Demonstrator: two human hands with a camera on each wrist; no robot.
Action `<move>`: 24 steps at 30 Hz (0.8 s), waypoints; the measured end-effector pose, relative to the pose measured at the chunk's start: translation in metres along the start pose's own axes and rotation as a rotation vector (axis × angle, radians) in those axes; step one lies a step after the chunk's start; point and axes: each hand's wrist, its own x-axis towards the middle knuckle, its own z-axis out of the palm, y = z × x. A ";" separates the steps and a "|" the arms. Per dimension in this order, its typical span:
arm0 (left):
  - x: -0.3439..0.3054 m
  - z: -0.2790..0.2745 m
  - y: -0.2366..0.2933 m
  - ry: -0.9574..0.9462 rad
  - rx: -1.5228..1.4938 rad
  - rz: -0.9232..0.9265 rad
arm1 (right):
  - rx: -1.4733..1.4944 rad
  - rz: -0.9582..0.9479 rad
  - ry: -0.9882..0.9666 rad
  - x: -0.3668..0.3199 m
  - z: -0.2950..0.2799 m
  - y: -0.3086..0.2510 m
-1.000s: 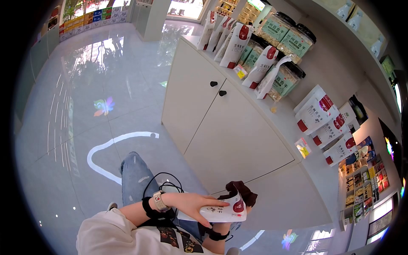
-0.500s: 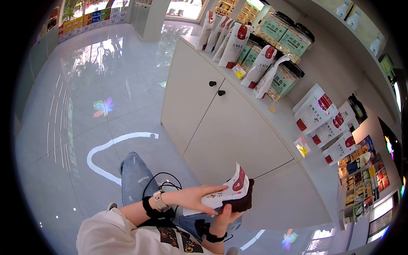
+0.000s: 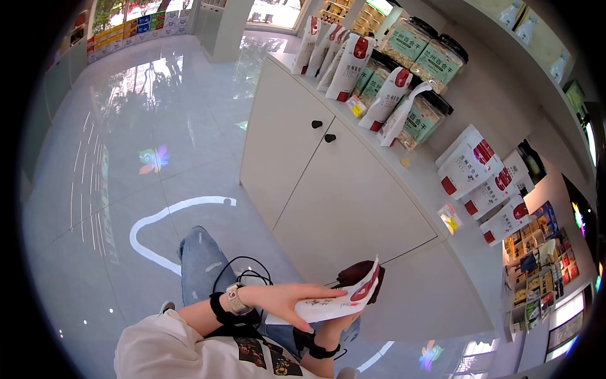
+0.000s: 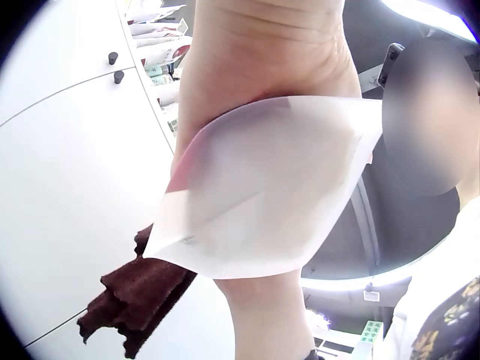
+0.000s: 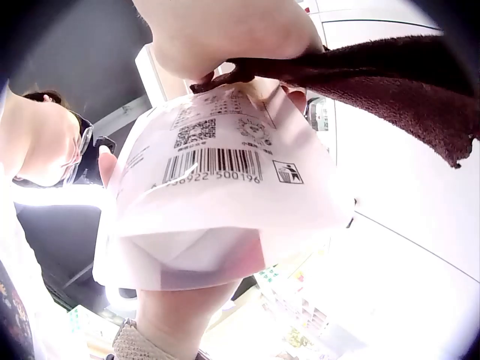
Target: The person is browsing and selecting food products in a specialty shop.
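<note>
A white pouch with a red label lies tilted across the front of the person. The left hand, wearing a watch, grips it from above, fingers along its face and thumb at the near edge. Beneath and beside the pouch's far end is the right hand, partly hidden. A dark brown cloth hangs from the right hand's fingers in the right wrist view, against the pouch's barcode side. The cloth sticks out past the pouch in the left wrist view.
A white cabinet with black knobs stands close ahead. On its top are upright pouches, lidded jars and price tags. A cable loops over the jeans-clad knee. Stocked shelves stand at right.
The pouch has shifted and tilted between the hands, its labelled end rising, then leaning right. The right hand and the cloth moved around that end, and the cloth now shows behind it.
</note>
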 end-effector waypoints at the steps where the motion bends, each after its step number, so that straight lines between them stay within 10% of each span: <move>1: 0.000 0.001 0.000 -0.002 -0.012 -0.001 | 0.027 0.037 0.007 0.000 0.003 -0.004; 7: 0.000 0.001 -0.002 0.106 0.055 0.012 | 0.280 0.211 -0.203 -0.003 -0.025 0.032; 24: 0.002 0.001 -0.006 0.185 -0.003 -0.087 | 0.043 -0.037 -0.069 0.006 -0.009 0.017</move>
